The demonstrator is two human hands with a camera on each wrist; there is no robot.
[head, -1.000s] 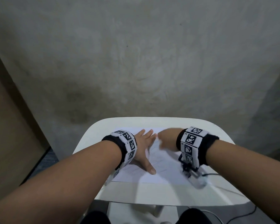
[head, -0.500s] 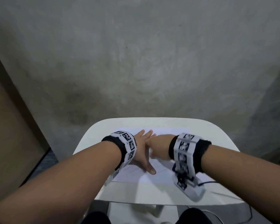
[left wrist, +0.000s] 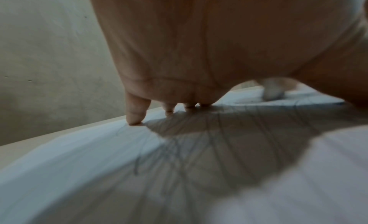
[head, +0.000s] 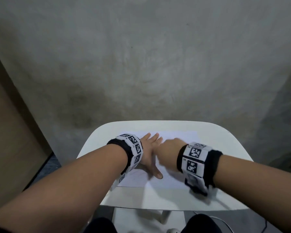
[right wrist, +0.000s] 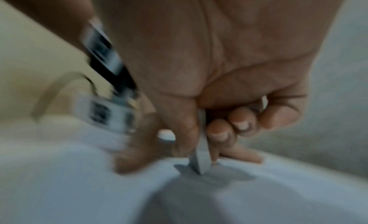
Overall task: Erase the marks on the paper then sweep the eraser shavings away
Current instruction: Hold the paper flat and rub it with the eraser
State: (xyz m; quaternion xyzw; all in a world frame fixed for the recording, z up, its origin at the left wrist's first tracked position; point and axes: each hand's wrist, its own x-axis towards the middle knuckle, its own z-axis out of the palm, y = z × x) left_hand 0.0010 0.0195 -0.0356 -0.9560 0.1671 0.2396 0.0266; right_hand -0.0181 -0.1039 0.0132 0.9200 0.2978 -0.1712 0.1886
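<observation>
A white sheet of paper (head: 173, 175) lies on the small white table (head: 158, 197). Thin pencil marks (left wrist: 199, 148) cross the sheet under my left palm. My left hand (head: 149, 153) lies flat on the paper's left half, fingers straight and spread, fingertips (left wrist: 135, 117) pressing down. My right hand (head: 170, 148) pinches a pale eraser (right wrist: 200, 153) between thumb and curled fingers, its tip touching the paper just right of the left hand. In the left wrist view the eraser (left wrist: 272, 92) shows blurred beyond the palm. The right hand is motion-blurred.
The table's rounded far edge (head: 158, 122) stands close to a grey concrete wall (head: 141, 64). A brown panel (head: 10, 140) rises at the left. A cable (head: 223, 222) trails off the table's near right side. My knees show below the near edge.
My right hand with the eraser moved left and nearer, then back right and away, rubbing across the sheet. The left hand stayed flat in place.
</observation>
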